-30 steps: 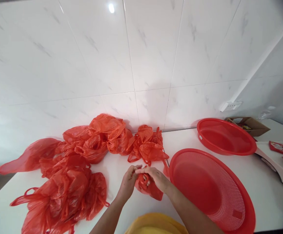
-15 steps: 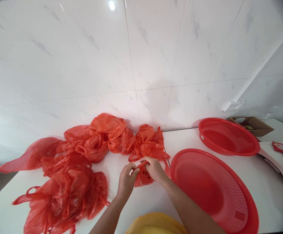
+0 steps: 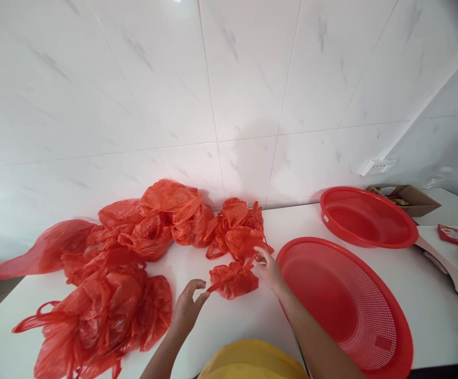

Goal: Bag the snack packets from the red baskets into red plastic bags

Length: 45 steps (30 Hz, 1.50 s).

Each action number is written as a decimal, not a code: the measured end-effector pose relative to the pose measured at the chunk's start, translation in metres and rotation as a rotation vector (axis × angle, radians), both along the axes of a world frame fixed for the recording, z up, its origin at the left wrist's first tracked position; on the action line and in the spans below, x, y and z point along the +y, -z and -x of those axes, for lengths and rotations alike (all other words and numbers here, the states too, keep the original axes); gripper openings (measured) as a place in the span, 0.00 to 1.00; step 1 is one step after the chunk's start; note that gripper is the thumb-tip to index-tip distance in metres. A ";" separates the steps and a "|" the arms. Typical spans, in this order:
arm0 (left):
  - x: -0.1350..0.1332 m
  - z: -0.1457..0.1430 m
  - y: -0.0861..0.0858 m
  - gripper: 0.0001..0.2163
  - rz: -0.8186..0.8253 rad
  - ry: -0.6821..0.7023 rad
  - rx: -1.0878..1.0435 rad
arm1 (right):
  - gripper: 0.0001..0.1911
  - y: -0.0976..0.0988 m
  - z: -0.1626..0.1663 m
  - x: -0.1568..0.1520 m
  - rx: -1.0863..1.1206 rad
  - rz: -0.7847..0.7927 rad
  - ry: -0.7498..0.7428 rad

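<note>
Left hand (image 3: 186,309), right hand (image 3: 269,270) have moved apart around a red bag (image 3: 235,281), lower center.
Likely light, slippery; best pinched by its straps (image 3: 215,287); either grip's hold unclear.

We seem to be in a packing room, perhaps a kitchen: marbled tiles (image 3: 134,79) cover the wall behind a power socket (image 3: 379,167), and our white worktop (image 3: 434,316) carries heaped plastic bags (image 3: 106,300), a basin (image 3: 365,221) and a perforated basket (image 3: 324,300).

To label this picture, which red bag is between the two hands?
The small bunched bag, centre front; other bags lie heaped to its left or behind it.
</note>
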<state>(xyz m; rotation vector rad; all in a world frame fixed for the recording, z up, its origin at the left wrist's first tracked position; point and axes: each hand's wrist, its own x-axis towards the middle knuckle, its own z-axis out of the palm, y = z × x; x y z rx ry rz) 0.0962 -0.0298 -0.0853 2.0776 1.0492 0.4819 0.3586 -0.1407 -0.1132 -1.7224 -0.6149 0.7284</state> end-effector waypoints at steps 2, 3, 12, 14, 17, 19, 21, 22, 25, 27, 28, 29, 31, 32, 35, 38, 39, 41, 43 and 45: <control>0.001 0.007 0.010 0.14 0.088 0.004 -0.039 | 0.33 0.006 0.001 -0.006 -0.030 -0.006 -0.073; 0.002 0.009 0.016 0.21 0.118 0.014 -0.042 | 0.40 0.009 0.002 -0.008 -0.055 0.010 -0.125; 0.003 -0.013 0.058 0.57 0.127 0.246 0.323 | 0.64 0.019 0.029 -0.007 -0.245 0.450 -0.675; -0.007 -0.020 0.054 0.58 0.068 0.317 0.351 | 0.62 0.012 0.034 -0.012 -0.253 0.433 -0.682; -0.022 -0.023 0.047 0.57 -0.072 0.383 0.406 | 0.56 0.004 0.040 -0.027 -0.290 0.329 -0.694; -0.030 -0.022 0.046 0.57 -0.126 0.429 0.487 | 0.58 0.005 0.044 -0.037 -0.350 0.337 -0.750; -0.037 -0.021 0.050 0.56 -0.134 0.482 0.598 | 0.61 0.014 0.050 -0.042 -0.423 0.397 -0.820; -0.040 -0.022 0.053 0.56 -0.135 0.502 0.648 | 0.61 0.021 0.054 -0.043 -0.463 0.427 -0.841; -0.043 -0.029 0.068 0.53 -0.152 0.522 0.732 | 0.57 0.049 0.067 -0.038 -0.584 0.477 -0.846; -0.043 -0.033 0.080 0.47 -0.165 0.520 0.746 | 0.49 0.070 0.075 -0.032 -0.662 0.478 -0.815; -0.042 -0.034 0.086 0.43 -0.172 0.519 0.745 | 0.44 0.081 0.078 -0.031 -0.702 0.462 -0.796; -0.040 -0.034 0.092 0.40 -0.177 0.519 0.741 | 0.40 0.090 0.080 -0.030 -0.742 0.437 -0.776; -0.038 -0.034 0.101 0.37 -0.187 0.513 0.726 | 0.35 0.107 0.084 -0.030 -0.819 0.386 -0.732; -0.037 -0.033 0.104 0.36 -0.189 0.511 0.715 | 0.35 0.114 0.085 -0.031 -0.851 0.373 -0.714; -0.034 -0.033 0.111 0.35 -0.188 0.499 0.693 | 0.34 0.127 0.088 -0.032 -0.914 0.357 -0.674; -0.032 -0.036 0.113 0.34 -0.200 0.484 0.674 | 0.36 0.131 0.089 -0.029 -0.962 0.354 -0.635; -0.031 -0.037 0.114 0.33 -0.198 0.485 0.667 | 0.37 0.132 0.090 -0.028 -0.977 0.357 -0.619; -0.029 -0.039 0.115 0.33 -0.183 0.494 0.656 | 0.38 0.134 0.091 -0.026 -1.003 0.364 -0.578; -0.026 -0.039 0.118 0.33 -0.155 0.506 0.647 | 0.37 0.137 0.092 -0.025 -1.019 0.362 -0.546; -0.022 -0.039 0.121 0.34 -0.136 0.512 0.629 | 0.35 0.142 0.089 -0.025 -1.025 0.354 -0.550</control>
